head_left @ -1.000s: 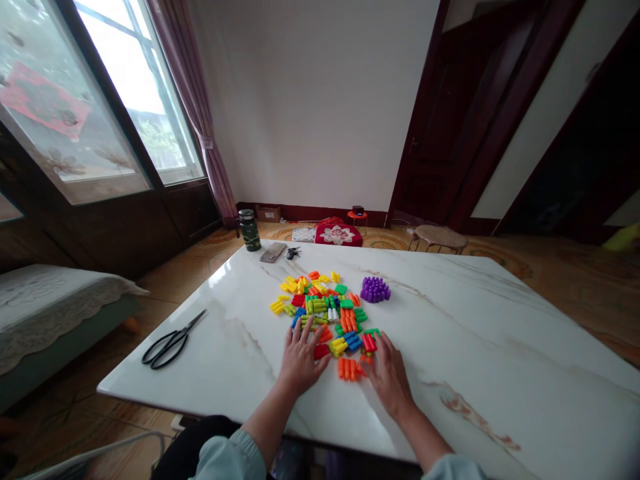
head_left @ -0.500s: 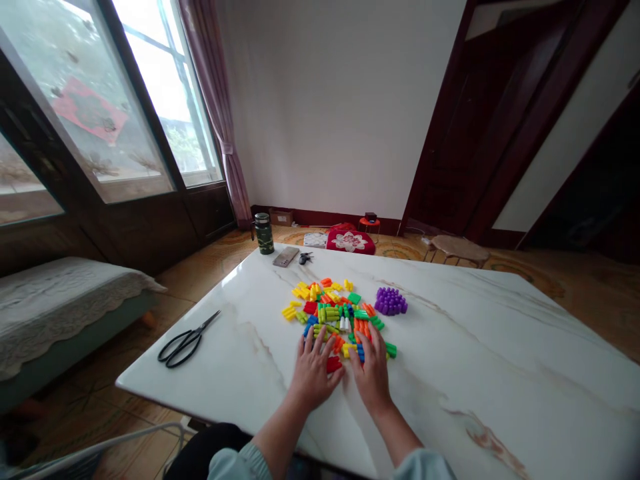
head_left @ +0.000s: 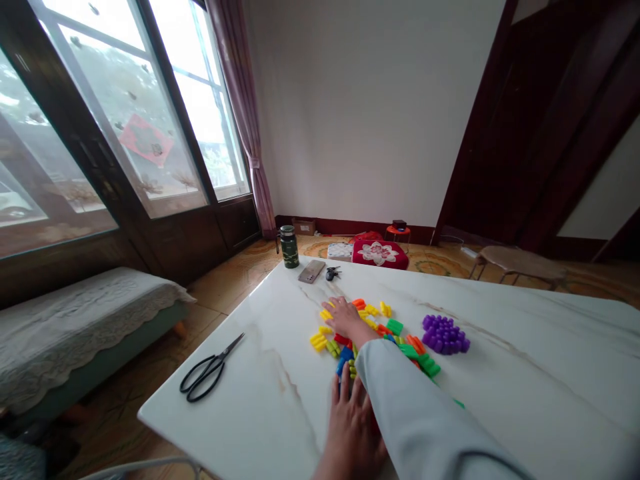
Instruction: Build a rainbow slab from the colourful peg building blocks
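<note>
A pile of small coloured plastic blocks (head_left: 395, 327) lies on a white marble table (head_left: 525, 360). My right hand (head_left: 343, 316) reaches across the pile to its far left side and rests, fingers stretched out, on yellow blocks (head_left: 320, 341). The grey sleeve of that arm covers much of the pile. My left hand (head_left: 353, 427) lies flat on the table at the near edge of the pile, fingers apart, fingertips by a blue block (head_left: 344, 357). A purple studded cluster (head_left: 444, 335) sits to the right of the pile, untouched.
Black scissors (head_left: 210, 370) lie near the table's left edge. A green bottle (head_left: 289, 247), a phone (head_left: 311, 271) and keys (head_left: 331, 273) stand at the far corner. A bed (head_left: 75, 320) is on the left, a red cushion (head_left: 379, 253) and stool (head_left: 515, 260) beyond.
My right hand has moved from the near side of the pile across it to the far left. The view has swung left and closer. My left hand stays flat at the near edge.
</note>
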### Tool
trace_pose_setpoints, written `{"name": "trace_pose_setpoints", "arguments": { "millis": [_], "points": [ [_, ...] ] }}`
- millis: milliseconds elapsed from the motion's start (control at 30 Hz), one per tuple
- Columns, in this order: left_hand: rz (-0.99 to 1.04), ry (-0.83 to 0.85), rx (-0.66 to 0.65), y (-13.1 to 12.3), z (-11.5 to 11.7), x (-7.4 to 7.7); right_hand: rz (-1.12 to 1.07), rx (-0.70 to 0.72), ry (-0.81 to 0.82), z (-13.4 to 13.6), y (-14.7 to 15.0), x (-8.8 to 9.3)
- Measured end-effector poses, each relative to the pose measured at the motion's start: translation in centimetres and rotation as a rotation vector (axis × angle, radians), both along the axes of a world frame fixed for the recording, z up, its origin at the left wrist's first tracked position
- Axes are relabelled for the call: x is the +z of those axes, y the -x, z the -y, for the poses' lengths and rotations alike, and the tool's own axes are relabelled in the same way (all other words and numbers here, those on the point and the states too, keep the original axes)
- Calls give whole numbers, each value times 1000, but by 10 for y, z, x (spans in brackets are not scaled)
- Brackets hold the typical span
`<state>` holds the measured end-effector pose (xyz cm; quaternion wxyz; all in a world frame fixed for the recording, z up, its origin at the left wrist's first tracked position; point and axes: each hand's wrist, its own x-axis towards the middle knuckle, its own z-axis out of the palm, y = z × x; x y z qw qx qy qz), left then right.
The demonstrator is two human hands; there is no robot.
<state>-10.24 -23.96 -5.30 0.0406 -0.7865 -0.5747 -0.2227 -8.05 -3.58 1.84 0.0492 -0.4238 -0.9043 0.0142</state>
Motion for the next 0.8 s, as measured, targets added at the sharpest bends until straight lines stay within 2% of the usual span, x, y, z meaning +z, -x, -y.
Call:
{"name": "trace_pose_setpoints", "arguments": {
  "millis": [133,267,633,800],
  "points": [
    [-34,-107,10,0,-4,-9,111,62,-22,-11,8,-11],
    [-41,-98,13,-1,-2,-6,93,87,-87,-10,5,-17],
    [-62,-140,17,-3,0,-4,58,31,7,-12,9,-13],
    [-66,-82,7,-1,0,1,-42,-22,43,-13,6,-6]
  ]
}}
